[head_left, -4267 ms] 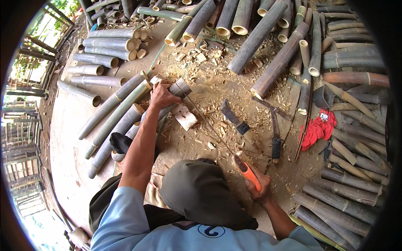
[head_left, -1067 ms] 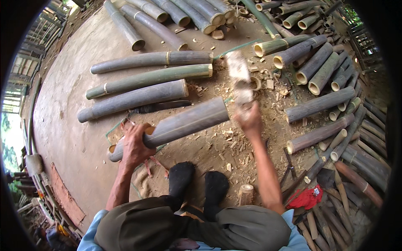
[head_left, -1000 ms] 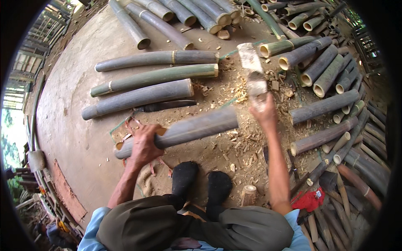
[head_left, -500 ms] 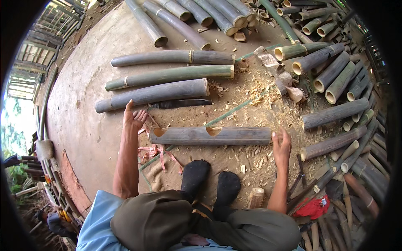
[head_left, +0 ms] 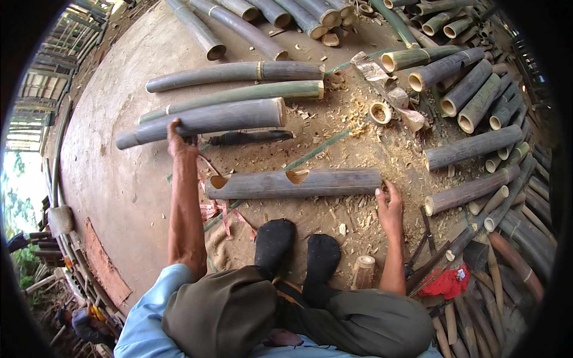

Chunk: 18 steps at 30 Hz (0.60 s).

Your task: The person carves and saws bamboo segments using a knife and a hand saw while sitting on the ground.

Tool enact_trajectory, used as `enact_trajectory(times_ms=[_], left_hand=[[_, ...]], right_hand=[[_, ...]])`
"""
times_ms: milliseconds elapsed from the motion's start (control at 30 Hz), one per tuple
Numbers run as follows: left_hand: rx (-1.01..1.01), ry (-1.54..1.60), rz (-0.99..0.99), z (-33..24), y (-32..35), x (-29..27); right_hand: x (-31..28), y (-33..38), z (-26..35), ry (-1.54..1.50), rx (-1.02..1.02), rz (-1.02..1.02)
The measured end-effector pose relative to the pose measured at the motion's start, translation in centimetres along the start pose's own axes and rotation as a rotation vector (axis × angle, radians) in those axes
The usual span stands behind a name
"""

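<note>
My left hand point(head_left: 182, 140) is closed around a grey bamboo length point(head_left: 209, 120), left of its middle. That length is tilted, and its upper edge overlaps a greenish bamboo length point(head_left: 239, 99) behind it. In front lies a notched bamboo tube point(head_left: 334, 182) with two cut-outs towards its left end. Beside that tube's right end is my right hand point(head_left: 390, 207), fingers apart, thumb at the rim; whether it touches cannot be made out. A dark, long, narrow tool-like object point(head_left: 250, 138) lies between the two tubes.
Another bamboo length point(head_left: 233, 73) lies farther back. Cut bamboo is piled at the right point(head_left: 471, 147) and far side. Wood shavings point(head_left: 358, 119), a short bamboo ring point(head_left: 379, 112) and pink ribbon point(head_left: 225, 218) lie on the ground. A red bag point(head_left: 444, 281) sits at the lower right.
My left hand has gone from open beside the grey bamboo length to gripping it. That length has shifted left and away, over the greenish one. My right hand stays by the notched tube's end.
</note>
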<state>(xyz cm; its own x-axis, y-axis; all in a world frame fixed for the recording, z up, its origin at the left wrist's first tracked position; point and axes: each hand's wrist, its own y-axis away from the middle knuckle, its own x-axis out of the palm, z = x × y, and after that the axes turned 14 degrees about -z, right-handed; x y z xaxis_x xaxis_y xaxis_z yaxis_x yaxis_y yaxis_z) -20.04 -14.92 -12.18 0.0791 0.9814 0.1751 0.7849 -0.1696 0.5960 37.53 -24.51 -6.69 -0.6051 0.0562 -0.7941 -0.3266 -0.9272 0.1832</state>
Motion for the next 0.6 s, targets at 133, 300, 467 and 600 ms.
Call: enact_trajectory(times_ms=[133, 300, 467, 600], left_hand=[[-0.146, 0.167, 0.318, -3.7, 6.9, 4.3], [-0.106, 0.265, 0.489, -9.0, 7.2, 9.3], [0.211, -0.086, 0.617, -9.9, 10.9, 11.1], [0.505, -0.528, 0.889, -11.6, 17.3, 9.8]], right_hand=[[-0.6, 0.3, -2.9, -0.025, -0.05, -0.048], [1.0, 0.7, 0.3, -0.212, -0.038, -0.062], [1.0, 0.9, -1.8, -0.47, 0.196, 0.069], [0.9, 2.4, -3.7, -0.812, 0.412, 0.142]])
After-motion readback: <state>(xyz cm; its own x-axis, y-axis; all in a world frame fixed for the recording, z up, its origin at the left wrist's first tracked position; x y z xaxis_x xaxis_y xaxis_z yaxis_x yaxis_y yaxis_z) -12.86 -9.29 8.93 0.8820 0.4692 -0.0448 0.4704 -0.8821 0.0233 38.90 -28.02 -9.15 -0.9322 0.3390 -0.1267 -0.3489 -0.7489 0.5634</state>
